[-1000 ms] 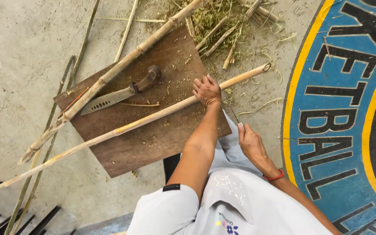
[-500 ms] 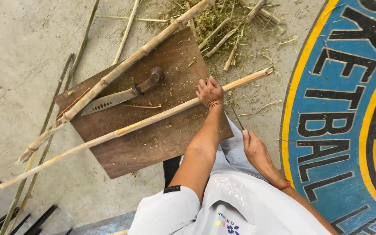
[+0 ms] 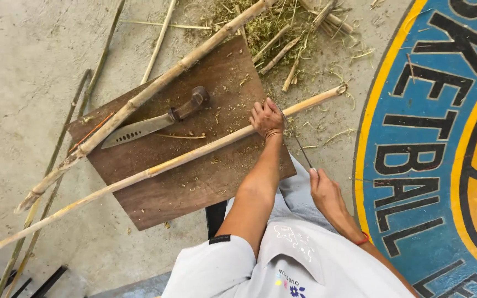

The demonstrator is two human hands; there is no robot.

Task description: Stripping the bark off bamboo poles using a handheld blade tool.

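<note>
Our work lies on a concrete floor (image 3: 23, 60) beside a large painted blue and yellow emblem (image 3: 415, 138). On the floor sits a brown wooden board (image 3: 194, 182), and across it runs the long bamboo pole (image 3: 155, 168), its far end reaching past the board's right edge. A second, thicker stalk (image 3: 155, 85) crosses the board's upper part, with a heavy knife (image 3: 150, 124) lying between the two, touched by neither hand.

We judge the step to be stripping: our left hand (image 3: 266, 118) presses down on the pole, grip closed over it, while our right hand (image 3: 327, 190) pinches the near end of a thin sliver (image 3: 299, 149) that runs up toward the pole. The next pull calls for a steady left hand so the pole does not roll.

Against half a second ago, our right hand sits a little nearer our body; pole and knife lie as they did.
</note>
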